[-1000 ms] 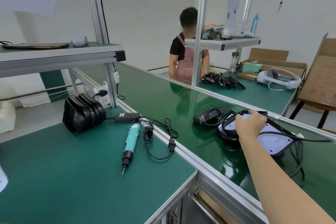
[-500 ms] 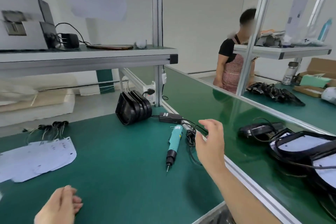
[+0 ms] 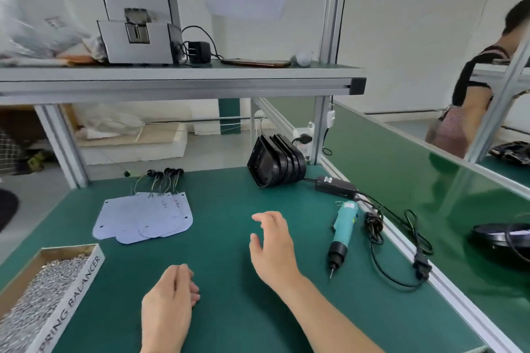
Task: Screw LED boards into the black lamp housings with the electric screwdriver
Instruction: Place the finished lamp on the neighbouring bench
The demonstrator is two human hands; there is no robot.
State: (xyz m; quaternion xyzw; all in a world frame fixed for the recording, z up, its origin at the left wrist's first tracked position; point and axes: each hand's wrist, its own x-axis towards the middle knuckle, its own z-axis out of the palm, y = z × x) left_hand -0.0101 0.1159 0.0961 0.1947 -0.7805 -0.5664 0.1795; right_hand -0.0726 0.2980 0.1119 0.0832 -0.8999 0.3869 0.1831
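Green-matted workbench (image 3: pixel 229 324), aluminium frame, upper shelf (image 3: pixel 183 77) overhead.

LED boards (image 3: pixel 143 218): thin white plates fanned in a loose stack, far left of centre, wired leads trailing off the far side. Judged light, stiff yet bendable, easily scratched. Best lifted one at a time by the bare edges, clear of the leads.

Black lamp housings (image 3: pixel 275 162): nested on edge, far right of centre, just beside the frame post. Judged rigid moulded shells, light and smooth. Best taken by the outer rim of the end shell.

Electric screwdriver (image 3: pixel 342 231): lying on the mat at right, bit toward the near side, cable (image 3: pixel 375 255) looped beside it. Judged the heaviest item. Grip round the teal barrel.

Screws (image 3: pixel 43 295): heaped in an open box (image 3: pixel 74 295), near left.

Left hand (image 3: pixel 169 301): resting on the mat, near centre, fingers loosely curled, holding nothing.

Right hand (image 3: pixel 272 243): over the mat between boards and screwdriver, fingers relaxed and apart, holding nothing.
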